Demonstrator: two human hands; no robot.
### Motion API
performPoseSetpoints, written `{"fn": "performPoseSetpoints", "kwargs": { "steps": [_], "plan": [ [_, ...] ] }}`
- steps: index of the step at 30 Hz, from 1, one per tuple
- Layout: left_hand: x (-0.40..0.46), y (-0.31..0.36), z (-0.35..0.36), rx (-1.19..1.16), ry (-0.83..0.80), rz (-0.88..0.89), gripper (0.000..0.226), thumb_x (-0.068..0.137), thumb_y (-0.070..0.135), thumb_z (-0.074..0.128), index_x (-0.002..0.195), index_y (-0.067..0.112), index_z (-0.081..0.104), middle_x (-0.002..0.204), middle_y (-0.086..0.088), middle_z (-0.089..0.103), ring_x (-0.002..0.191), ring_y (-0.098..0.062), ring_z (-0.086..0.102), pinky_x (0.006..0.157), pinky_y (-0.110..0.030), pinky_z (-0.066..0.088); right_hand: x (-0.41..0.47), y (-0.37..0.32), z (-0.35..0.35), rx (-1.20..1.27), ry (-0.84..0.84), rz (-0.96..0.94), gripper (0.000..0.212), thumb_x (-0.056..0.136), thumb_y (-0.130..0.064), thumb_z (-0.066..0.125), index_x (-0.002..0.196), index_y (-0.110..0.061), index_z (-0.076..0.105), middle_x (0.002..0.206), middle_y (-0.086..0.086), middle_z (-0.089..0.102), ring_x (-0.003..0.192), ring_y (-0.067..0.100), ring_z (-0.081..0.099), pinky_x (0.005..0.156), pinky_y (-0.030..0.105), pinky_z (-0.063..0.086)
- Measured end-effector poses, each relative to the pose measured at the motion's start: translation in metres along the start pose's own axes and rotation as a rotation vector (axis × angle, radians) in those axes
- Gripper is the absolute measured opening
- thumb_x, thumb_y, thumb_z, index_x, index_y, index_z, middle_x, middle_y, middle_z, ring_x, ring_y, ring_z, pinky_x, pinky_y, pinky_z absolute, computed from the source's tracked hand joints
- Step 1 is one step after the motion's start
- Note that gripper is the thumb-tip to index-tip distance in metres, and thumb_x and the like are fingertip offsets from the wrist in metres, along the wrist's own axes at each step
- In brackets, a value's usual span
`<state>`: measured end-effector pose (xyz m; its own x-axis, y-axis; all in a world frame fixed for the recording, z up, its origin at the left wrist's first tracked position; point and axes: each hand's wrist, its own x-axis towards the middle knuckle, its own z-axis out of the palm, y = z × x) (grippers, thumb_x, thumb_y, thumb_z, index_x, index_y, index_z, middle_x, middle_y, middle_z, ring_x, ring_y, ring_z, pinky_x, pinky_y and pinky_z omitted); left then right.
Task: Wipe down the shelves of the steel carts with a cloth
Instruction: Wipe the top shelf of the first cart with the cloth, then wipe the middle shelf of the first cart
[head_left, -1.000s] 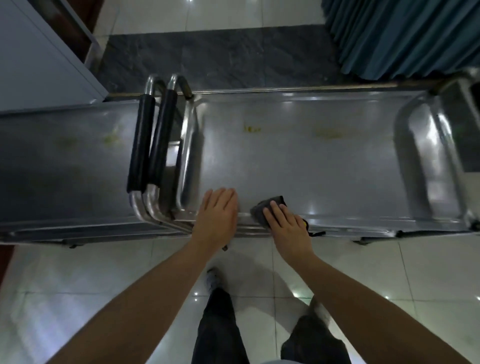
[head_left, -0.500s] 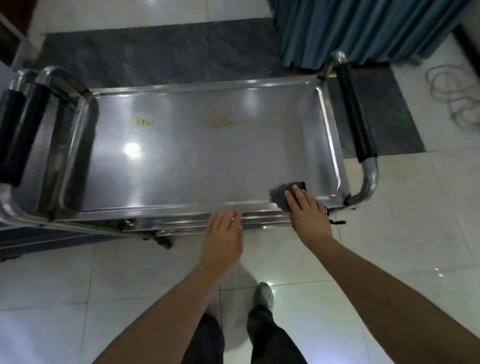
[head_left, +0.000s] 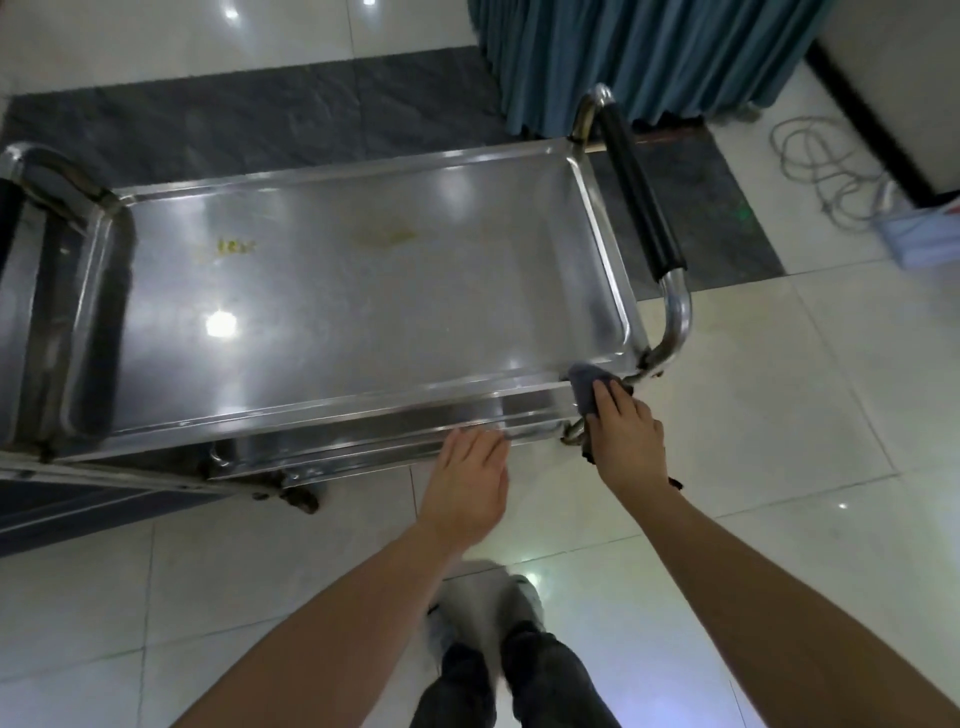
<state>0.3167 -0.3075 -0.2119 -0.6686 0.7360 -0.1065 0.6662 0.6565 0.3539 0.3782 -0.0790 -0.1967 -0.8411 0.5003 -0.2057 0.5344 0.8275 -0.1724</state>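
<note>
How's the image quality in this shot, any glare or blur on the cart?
Head view: ceiling lights throw bright glare spots on the steel cart's top shelf, yet two yellowish stains stay readable; the left hand and the shoes are motion-blurred; the right hand on the grey cloth is sharper; wide-angle bending curves the floor tile lines.
</note>
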Motion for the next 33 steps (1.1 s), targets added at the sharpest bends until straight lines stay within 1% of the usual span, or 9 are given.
{"fn": "performPoseSetpoints", "kwargs": {
  "steps": [5,7,11,14,16,18,23,29,33],
  "plan": [
    [0.000,-0.013,0.034,0.035,-0.144,-0.094,0.042,0.104,0.022,0.037,0.144,0.018,0.052,0.144,0.001,0.052,0.136,-0.022,0.042,0.125,-0.043,0.015,-0.023,0.006,0.055,-0.030,-0.040,-0.034,0.053,0.104,-0.027,0.047,0.153,-0.017,0.033,0.157,0.007,0.037,0.130,0.033,0.046,0.100,0.048,0.040],
    [0.010,-0.023,0.059,0.042,-0.139,-0.118,0.042,0.104,0.023,0.037,0.143,0.019,0.052,0.143,0.001,0.053,0.134,-0.023,0.044,0.122,-0.041,0.019,-0.012,0.010,0.081,-0.061,-0.038,-0.060,0.058,0.099,-0.024,0.058,0.152,-0.016,0.036,0.154,0.008,0.041,0.125,0.033,0.050,0.096,0.048,0.043],
    [0.034,-0.043,0.136,0.042,-0.132,-0.150,0.051,0.100,0.029,0.032,0.141,0.013,0.057,0.142,-0.007,0.058,0.131,-0.032,0.051,0.115,-0.047,0.033,0.029,0.022,0.148,-0.118,-0.043,-0.082,0.085,0.071,-0.013,0.084,0.146,-0.011,0.045,0.144,0.013,0.052,0.115,0.040,0.058,0.086,0.049,0.049],
    [0.059,-0.054,0.200,0.049,-0.024,-0.127,0.053,0.098,0.028,0.033,0.139,0.009,0.062,0.145,-0.010,0.058,0.136,-0.033,0.051,0.117,-0.048,0.037,0.069,0.028,0.195,-0.165,-0.011,-0.109,0.087,0.078,-0.016,0.076,0.152,-0.016,0.033,0.150,0.010,0.044,0.127,0.038,0.050,0.098,0.051,0.044],
    [0.077,-0.060,0.233,0.038,0.008,-0.114,0.050,0.105,0.027,0.034,0.149,0.011,0.049,0.159,-0.006,0.042,0.147,-0.031,0.037,0.123,-0.046,0.025,0.095,0.031,0.219,-0.210,0.000,-0.102,0.086,0.083,-0.019,0.072,0.154,-0.019,0.023,0.152,0.009,0.037,0.133,0.036,0.043,0.105,0.052,0.040],
    [0.089,-0.068,0.263,0.064,0.058,-0.091,0.051,0.106,0.028,0.037,0.156,0.012,0.040,0.164,-0.004,0.032,0.152,-0.031,0.026,0.126,-0.046,0.019,0.112,0.036,0.241,-0.252,0.050,-0.087,0.084,0.083,-0.021,0.072,0.152,-0.018,0.025,0.149,0.011,0.040,0.130,0.036,0.046,0.103,0.053,0.041],
    [0.097,-0.095,0.320,0.153,0.169,-0.006,0.055,0.098,0.029,0.038,0.145,0.006,0.053,0.151,-0.014,0.049,0.139,-0.038,0.045,0.115,-0.053,0.038,0.137,0.058,0.289,-0.280,0.210,-0.097,0.074,0.081,-0.022,0.067,0.148,-0.020,0.035,0.140,0.010,0.051,0.122,0.036,0.050,0.098,0.051,0.041],
    [0.100,-0.107,0.340,0.214,0.370,-0.026,0.055,0.090,0.026,0.042,0.136,0.005,0.062,0.141,-0.014,0.058,0.129,-0.038,0.053,0.114,-0.054,0.037,0.150,0.070,0.320,-0.156,0.400,-0.116,0.046,0.099,-0.036,0.045,0.144,-0.026,0.040,0.138,0.007,0.053,0.122,0.034,0.051,0.097,0.052,0.041],
    [0.104,-0.111,0.345,0.223,0.493,-0.008,0.051,0.089,0.025,0.046,0.131,0.005,0.065,0.134,-0.013,0.062,0.122,-0.037,0.056,0.114,-0.050,0.032,0.155,0.073,0.322,-0.116,0.388,-0.127,0.046,0.103,-0.040,0.037,0.146,-0.027,0.040,0.142,0.008,0.050,0.126,0.034,0.049,0.098,0.052,0.042]
  ]
}}
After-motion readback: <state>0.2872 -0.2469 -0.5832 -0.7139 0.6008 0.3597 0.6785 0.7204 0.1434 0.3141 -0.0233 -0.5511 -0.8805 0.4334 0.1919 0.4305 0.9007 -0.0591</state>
